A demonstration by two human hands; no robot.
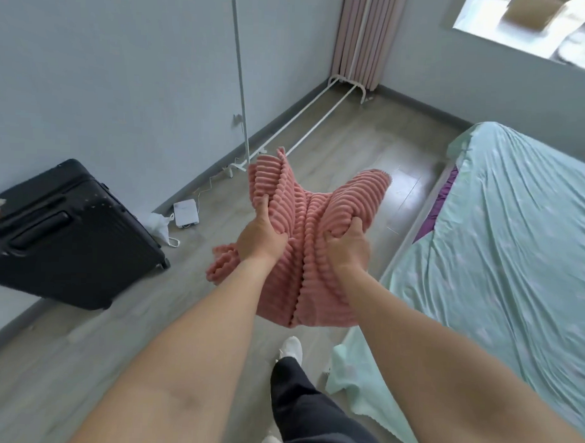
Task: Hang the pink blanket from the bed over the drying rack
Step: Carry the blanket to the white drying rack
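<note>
The pink ribbed blanket [304, 228] hangs bunched in the air in front of me, above the wooden floor. My left hand [261, 235] grips its left fold and my right hand [348, 244] grips its right fold, both arms stretched forward. The white drying rack [240, 97] stands along the grey wall ahead, its upright pole just beyond the blanket and its base rails running back toward the corner. The top bar of the rack is out of frame. The bed [515, 249] with a mint green sheet lies to my right.
A black suitcase [62, 236] leans against the wall on the left. A small white device [186, 213] with a cable and a white bag [158, 225] lie on the floor near the rack's foot. Pink curtains [364, 35] hang in the far corner.
</note>
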